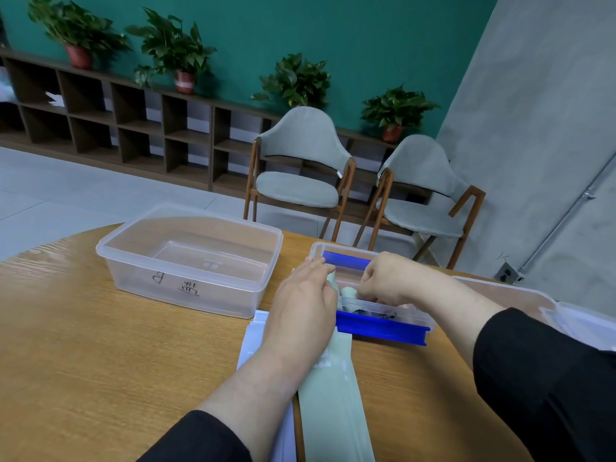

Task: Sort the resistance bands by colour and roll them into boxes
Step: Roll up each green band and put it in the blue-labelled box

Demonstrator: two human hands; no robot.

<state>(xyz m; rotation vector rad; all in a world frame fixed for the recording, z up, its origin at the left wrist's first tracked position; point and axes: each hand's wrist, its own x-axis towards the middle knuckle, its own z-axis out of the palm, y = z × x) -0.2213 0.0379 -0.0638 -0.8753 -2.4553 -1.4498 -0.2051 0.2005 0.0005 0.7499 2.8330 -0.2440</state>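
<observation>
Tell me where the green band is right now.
In the head view, the green band runs up the table's near middle between the forearms, beside a white band, its far end rolled at the small box under both hands.

On the near wall of the large clear box (186,261) we see handwriting in black marker: one sign shaped like a "P" or "B", and to its right a character we cannot read. Inside the same box, embossed lettering stands on the bottom, too faint for us to make out. On the pale green band (333,395), nearer us than that box, we see small white print, too blurred to read.
</observation>
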